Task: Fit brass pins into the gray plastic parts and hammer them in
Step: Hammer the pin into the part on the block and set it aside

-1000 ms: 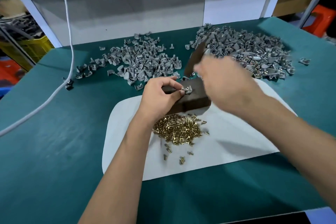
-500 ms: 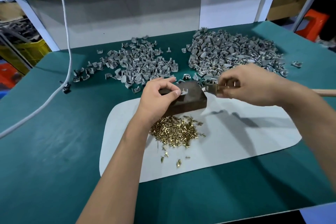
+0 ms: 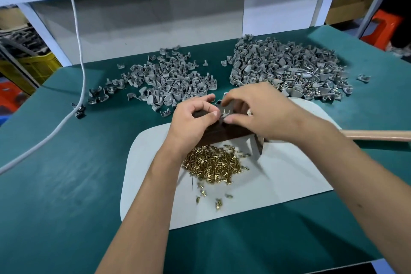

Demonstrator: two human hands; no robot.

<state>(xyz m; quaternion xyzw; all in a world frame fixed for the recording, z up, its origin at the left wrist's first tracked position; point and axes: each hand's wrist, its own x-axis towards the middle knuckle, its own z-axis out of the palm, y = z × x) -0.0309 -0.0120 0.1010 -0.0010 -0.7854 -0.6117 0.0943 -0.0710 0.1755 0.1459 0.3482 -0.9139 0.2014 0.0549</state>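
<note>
Nearest me, brass pins lie heaped on the white mat. Beyond them, over the dark block, my left hand and right hand both pinch one gray part (a pin stands in it). The hammer lies under my right wrist. Farther back sit two gray piles.

Brass-gold pins, gray parts, white mat, teal table.
</note>
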